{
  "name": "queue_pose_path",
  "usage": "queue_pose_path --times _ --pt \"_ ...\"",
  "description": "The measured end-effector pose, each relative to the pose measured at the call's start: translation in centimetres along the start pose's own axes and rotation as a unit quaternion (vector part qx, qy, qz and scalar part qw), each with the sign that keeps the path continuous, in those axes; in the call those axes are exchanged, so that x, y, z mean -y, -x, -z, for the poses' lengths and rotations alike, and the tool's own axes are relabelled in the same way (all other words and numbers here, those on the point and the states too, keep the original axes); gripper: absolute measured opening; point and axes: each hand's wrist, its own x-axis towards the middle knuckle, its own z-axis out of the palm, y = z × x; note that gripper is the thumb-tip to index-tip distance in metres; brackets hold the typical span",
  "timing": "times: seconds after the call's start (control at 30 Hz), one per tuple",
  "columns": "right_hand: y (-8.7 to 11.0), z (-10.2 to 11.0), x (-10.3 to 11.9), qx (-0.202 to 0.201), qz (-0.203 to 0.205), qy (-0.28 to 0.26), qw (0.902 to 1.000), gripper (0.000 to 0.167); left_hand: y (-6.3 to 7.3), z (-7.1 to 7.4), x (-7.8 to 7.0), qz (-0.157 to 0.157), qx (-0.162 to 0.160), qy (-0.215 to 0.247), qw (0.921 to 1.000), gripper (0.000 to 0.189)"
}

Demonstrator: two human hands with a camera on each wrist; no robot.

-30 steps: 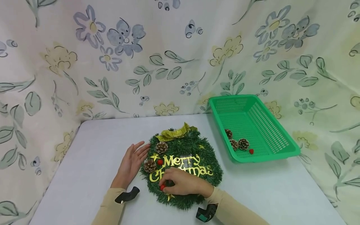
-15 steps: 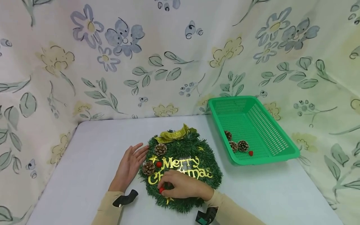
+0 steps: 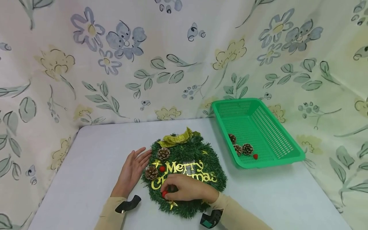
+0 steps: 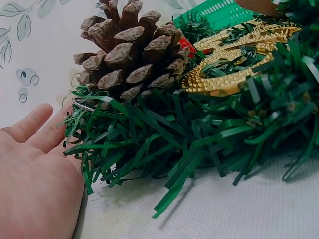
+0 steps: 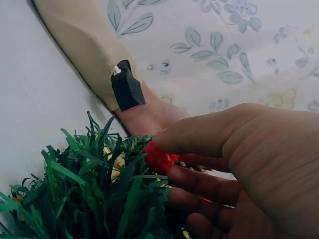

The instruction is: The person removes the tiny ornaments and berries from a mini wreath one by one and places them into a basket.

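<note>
A green Christmas wreath (image 3: 187, 150) lies on the table with gold "Merry Christmas" lettering (image 3: 187, 167) across its middle. My right hand (image 3: 185, 187) reaches over its lower left part and pinches a small, bumpy red berry (image 5: 158, 158) between thumb and fingers, right at the tinsel. Part of the lettering is hidden under that hand. My left hand (image 3: 133, 171) rests along the wreath's left edge, palm turned up and fingers straight. Two pine cones, a lower one (image 3: 151, 172) and an upper one (image 3: 163, 153), sit on the wreath's left side, with another red berry (image 3: 162, 169) near them.
To the right, a green plastic basket (image 3: 276, 135) contains several pine cones (image 3: 247, 149) and one red berry (image 3: 255, 156). A gold ribbon (image 3: 176, 138) tops the wreath. Gold stars (image 3: 172, 204) dot it. Floral cloth (image 3: 172, 48) hangs behind the white table (image 3: 100, 153).
The camera view has shifted slightly. My right hand keeps its pinch on the red berry at the wreath's lower left, and my left hand stays at the edge.
</note>
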Motion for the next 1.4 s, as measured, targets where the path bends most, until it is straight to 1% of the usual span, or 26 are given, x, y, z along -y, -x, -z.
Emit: queue_pose_path --times 0.13,0.3,0.5,0.67,0.8,0.97,1.17,1.4 --pt "0.1 0.3 0.0 0.006 -0.002 -0.011 0.9999 0.020 0.0 0.0 0.1 0.003 -0.002 0.001 1.0000 0.071" --pt "0.3 0.8 0.1 0.012 -0.006 -0.027 0.9995 0.020 -0.1 0.1 0.3 -0.002 0.003 0.001 1.0000 0.072" --pt "0.4 1.1 0.4 0.011 -0.017 -0.048 0.9987 0.021 -0.2 0.1 0.3 -0.002 0.003 -0.001 1.0000 0.073" --pt "0.5 1.2 0.5 0.004 -0.012 -0.053 0.9985 0.020 -0.1 0.0 0.3 -0.003 0.001 -0.003 1.0000 0.072" --pt "0.6 1.5 0.5 -0.010 0.001 -0.044 0.9990 0.020 -0.1 0.1 0.3 -0.001 -0.003 -0.001 1.0000 0.072" --pt "0.7 2.0 0.7 -0.020 0.001 -0.043 0.9989 0.022 0.0 0.1 0.3 0.000 -0.005 -0.001 1.0000 0.072" --pt "1.1 2.4 0.9 -0.022 -0.008 -0.020 0.9995 0.023 0.0 0.2 0.4 0.003 -0.007 0.001 1.0000 0.072" --pt "1.7 3.3 1.1 -0.048 0.000 0.022 0.9986 0.024 -0.1 0.2 0.3 -0.003 -0.005 0.002 1.0000 0.073"
